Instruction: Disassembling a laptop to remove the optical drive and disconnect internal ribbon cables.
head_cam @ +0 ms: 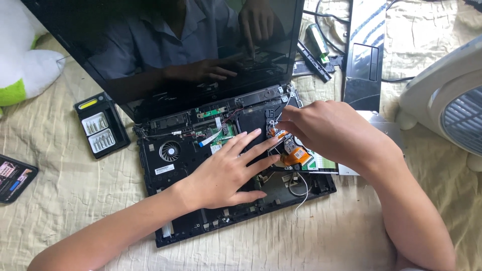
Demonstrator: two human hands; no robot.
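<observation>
In the head view, an opened black laptop base (165, 173) with its keyboard cover off lies on a cream quilted bedspread (75, 200), its dark glossy screen (165, 50) tilted back and mirroring the person. The left hand (226, 173) lies flat across the middle of the exposed chassis, fingers (251, 145) spread and nearly straight, gripping nothing and pressing down on the black inner panel (251, 123). The right hand (331, 130) comes in from the right with its fingers curled close together; the fingertips (283, 125) pinch at a small part at the top edge of the orange flexible circuit and small board (293, 154) on the right side of the base. Whether they have actually closed on a screw, a connector or a cable I cannot tell, since the hand covers the spot.

As I judge it, the step goes best with the flat hand steadying the base so that it does not slide on the soft bedding, while the pinching fingers work straight and gently, without twisting the thin orange flex or tugging the white wire (301, 193) that loops out below it.

Near the left edge of the base sit a round cooling fan (169, 150) and a green circuit board (221, 134). A black case of screwdriver bits (100, 125) lies open just left of the screen, a dark phone (14, 176) lies farther left, and a detached black palm-rest panel (364, 55) and a white electric fan (447, 95) lie to the right.
</observation>
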